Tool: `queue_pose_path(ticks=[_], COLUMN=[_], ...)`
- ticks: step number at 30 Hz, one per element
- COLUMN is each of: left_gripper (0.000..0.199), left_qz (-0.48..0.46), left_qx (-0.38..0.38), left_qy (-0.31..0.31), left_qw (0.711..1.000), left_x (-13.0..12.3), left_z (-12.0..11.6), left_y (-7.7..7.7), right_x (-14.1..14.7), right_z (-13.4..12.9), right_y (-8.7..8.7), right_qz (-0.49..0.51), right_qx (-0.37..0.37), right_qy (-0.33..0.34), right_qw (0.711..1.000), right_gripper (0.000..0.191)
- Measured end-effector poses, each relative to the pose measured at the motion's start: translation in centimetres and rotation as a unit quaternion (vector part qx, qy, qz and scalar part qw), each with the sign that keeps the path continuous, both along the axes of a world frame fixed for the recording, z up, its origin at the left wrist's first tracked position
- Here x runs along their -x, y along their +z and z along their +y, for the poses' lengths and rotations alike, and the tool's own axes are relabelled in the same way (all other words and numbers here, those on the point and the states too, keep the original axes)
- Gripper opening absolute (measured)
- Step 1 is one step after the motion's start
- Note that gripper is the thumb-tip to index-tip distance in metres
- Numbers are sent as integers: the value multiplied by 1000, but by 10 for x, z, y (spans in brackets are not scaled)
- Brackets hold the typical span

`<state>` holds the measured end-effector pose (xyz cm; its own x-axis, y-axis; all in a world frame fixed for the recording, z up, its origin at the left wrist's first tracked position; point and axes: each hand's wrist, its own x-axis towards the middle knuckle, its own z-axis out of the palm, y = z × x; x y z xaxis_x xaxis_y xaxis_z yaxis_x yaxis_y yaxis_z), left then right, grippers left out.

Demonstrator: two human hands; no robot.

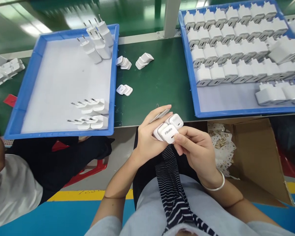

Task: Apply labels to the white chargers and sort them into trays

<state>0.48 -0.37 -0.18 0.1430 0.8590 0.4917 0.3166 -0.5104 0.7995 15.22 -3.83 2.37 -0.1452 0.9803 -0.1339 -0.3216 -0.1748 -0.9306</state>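
Note:
My left hand (149, 134) is closed around white plug chargers (175, 120), held just in front of the bench edge. A thin greyish flat piece (159, 115) sticks out between its fingers; I cannot make out what it is. With thumb and fingertips, my right hand (196, 147) pinches a white charger face cover (169, 133) with dark lettering and a small slot. This cover lies against the end of a charger in my left hand; whether it is seated cannot be seen. Small stacks of similar white covers (124, 89) rest on the green bench (159, 85).
On the left, a blue-rimmed tray (114, 82) holds several chargers with pins. At right, another blue tray (194, 98) carries rows of white chargers. Below it stands an open cardboard box (258, 157) with wrappers inside. A seated person (12, 186) is at far left.

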Motion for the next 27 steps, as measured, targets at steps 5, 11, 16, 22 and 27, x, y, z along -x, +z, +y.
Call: queue_pose_path(ticks=[5,11,16,22,27], left_gripper=[37,40,39,37,37], left_qz=[11,22,35,63,76], left_qx=[-28,-53,-77,-115,-131], left_qy=[2,14,7,23,26], left_qw=[1000,998,996,991,988], left_x=[0,1,2,4,3], left_z=[-2,-2,-2,-2,-1], left_y=[1,0,0,0,-2], right_x=[0,-1,-3,-3,-4], right_z=[2,4,4,4,5], right_y=[4,6,6,5,5], right_qz=[-24,-56,-66,-61,-72], right_qx=[7,0,14,28,39], right_qy=[16,22,29,35,37], right_qw=[1000,998,997,997,996], right_gripper=[31,34,35,36,31])
